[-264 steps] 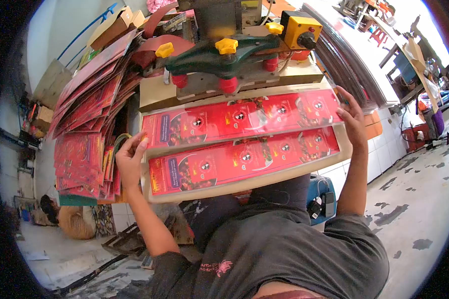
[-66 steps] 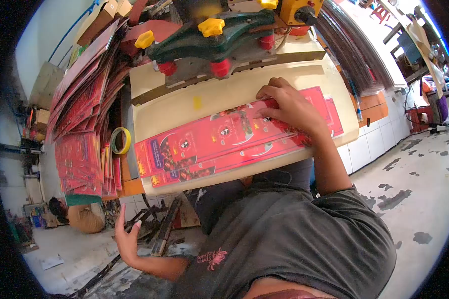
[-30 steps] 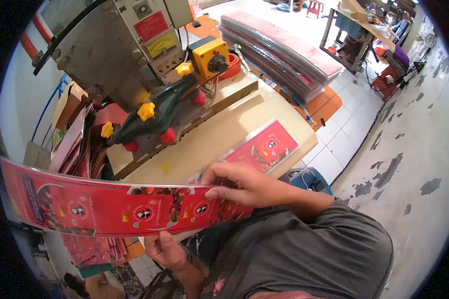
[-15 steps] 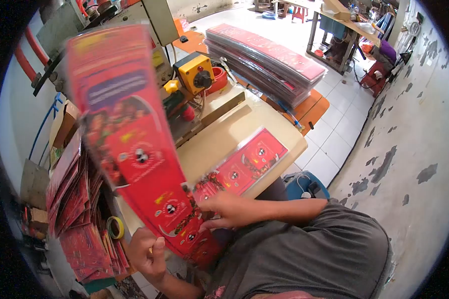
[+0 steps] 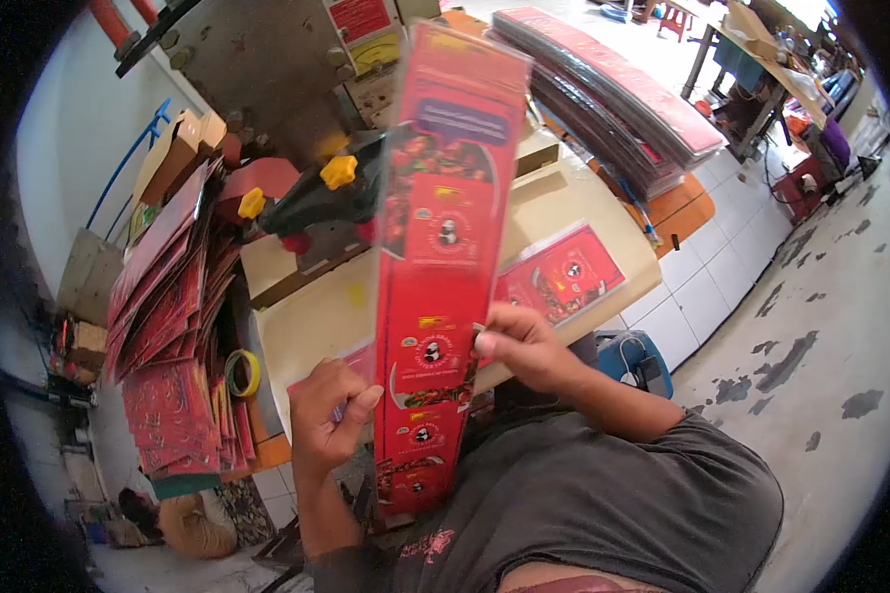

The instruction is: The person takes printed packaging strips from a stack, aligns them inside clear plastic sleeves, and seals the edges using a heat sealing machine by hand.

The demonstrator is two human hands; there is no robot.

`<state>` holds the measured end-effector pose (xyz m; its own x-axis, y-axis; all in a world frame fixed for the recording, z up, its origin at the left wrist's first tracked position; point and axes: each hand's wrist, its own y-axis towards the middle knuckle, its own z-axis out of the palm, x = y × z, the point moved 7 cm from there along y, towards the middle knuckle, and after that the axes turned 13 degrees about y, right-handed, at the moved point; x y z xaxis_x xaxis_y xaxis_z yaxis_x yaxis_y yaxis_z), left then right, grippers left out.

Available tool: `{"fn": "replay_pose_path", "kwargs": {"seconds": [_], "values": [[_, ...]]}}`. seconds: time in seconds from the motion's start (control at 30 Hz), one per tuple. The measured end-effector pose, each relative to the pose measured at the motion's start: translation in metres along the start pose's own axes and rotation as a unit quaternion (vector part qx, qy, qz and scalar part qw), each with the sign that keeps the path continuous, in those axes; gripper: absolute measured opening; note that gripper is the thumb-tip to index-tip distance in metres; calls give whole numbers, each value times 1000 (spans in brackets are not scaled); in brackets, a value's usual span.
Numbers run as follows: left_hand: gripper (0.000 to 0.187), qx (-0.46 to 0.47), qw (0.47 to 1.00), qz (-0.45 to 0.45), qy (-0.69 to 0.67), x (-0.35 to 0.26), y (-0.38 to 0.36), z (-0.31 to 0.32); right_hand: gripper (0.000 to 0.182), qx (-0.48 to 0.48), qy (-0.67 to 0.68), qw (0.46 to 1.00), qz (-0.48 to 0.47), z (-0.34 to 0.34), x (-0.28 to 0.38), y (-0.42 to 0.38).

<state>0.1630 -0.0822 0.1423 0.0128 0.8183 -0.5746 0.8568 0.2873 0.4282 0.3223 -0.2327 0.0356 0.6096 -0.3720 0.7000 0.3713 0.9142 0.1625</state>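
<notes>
Right hand (image 5: 526,348): pinching right edge of printed red strip (image 5: 440,296), raised over cream work surface (image 5: 595,210). Left hand (image 5: 332,415): clenched by strip's left edge; contact cannot be told. Second strip (image 5: 570,273) flat on surface, right

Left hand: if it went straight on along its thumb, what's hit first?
The left hand would likely meet the long red strip that the right hand pinches. Depth is unclear; thumb and strip may be touching.
</notes>
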Motion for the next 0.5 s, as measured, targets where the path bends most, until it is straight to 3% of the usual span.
{"fn": "replay_pose_path", "kwargs": {"seconds": [0.07, 0.13, 0.23, 0.3, 0.37, 0.5], "values": [[19, 27, 1000, 4, 1, 1, 0, 5, 34, -10, 14, 1000, -23, -10, 10, 6], [19, 46, 999, 3, 7, 3, 0, 10, 34, -84, -54, 992, -80, -23, 32, 10], [18, 65, 998, -3, 11, 8, -3, 16, 35, -143, 2, 981, -132, -15, 64, 18], [17, 66, 998, -11, 10, 11, -3, 16, 37, -152, -31, 981, -113, -32, 67, 19], [12, 80, 991, -107, -15, 23, -7, 20, 37, -162, -60, 979, -111, -34, 69, 20], [10, -10, 991, -120, 58, 6, 1, 14, 32, -219, -79, 966, -113, -57, 64, 19]]}}
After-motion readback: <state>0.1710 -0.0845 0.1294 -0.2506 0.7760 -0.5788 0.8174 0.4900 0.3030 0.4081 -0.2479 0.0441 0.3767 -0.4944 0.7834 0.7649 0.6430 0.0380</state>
